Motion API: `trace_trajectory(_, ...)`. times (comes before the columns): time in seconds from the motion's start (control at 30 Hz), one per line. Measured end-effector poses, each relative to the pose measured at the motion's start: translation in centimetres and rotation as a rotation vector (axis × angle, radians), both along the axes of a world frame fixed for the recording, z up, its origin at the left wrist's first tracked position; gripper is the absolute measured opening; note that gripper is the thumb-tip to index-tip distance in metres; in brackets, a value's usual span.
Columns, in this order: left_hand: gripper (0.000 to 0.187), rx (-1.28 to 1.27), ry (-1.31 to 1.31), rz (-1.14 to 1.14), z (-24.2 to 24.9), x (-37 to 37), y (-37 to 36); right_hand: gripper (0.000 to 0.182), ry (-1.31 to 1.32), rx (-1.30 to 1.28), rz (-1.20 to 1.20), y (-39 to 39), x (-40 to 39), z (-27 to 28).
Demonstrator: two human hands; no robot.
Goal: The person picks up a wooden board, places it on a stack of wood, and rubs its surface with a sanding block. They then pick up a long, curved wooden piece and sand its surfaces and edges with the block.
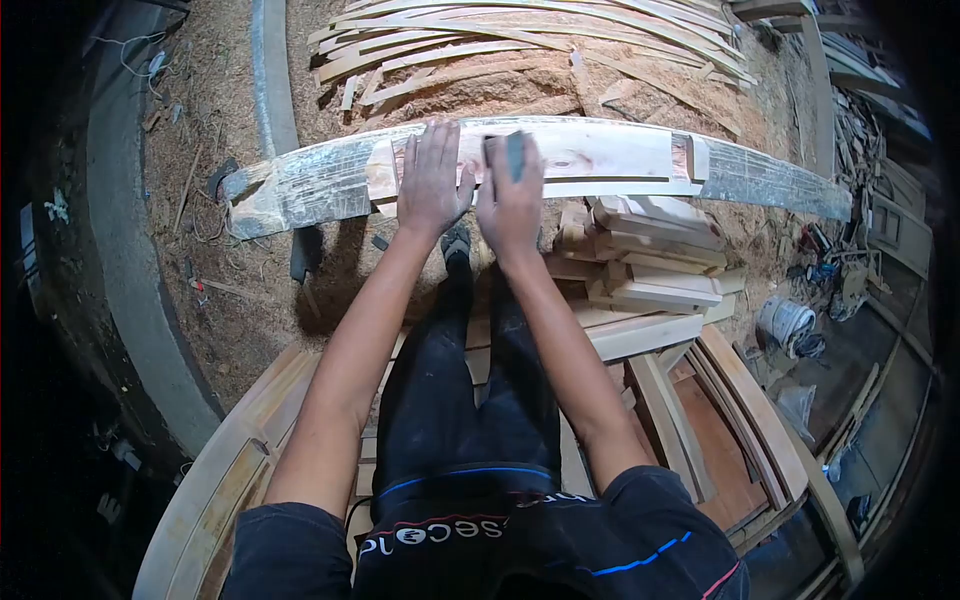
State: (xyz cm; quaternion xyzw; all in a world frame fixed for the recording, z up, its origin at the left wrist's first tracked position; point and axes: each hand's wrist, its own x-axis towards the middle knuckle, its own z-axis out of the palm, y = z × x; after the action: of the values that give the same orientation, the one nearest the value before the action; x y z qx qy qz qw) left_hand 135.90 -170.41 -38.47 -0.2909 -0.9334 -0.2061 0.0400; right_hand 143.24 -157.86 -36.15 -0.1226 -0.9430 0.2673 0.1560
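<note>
Head view, and here's the left hand [432, 185] laid flat, right hand [512, 200] curled round a blurred block [515, 157], both atop the pale board [610, 155] running crosswise, its longer free stretch rightward, along a scuffed beam [320, 185], strips [440, 55] beyond.

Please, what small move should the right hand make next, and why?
Perhaps the right hand should slide its greenish block rightward along the pale board: much uncovered board lies that way, while the left hand rests flat on the board's left part.
</note>
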Motion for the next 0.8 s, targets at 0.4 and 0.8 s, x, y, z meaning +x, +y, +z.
trace_trajectory(0.4,0.061,-0.092,-0.044,0.006,1.2,-0.9,-6.3,0.063,-0.049,-0.019,-0.329,0.4,-1.4,0.3)
trace_trajectory(0.8,0.062,-0.032,-0.061,0.066,0.3,0.1,-7.5,0.061,0.004,0.078,-0.330,2.9,-2.2,-0.4)
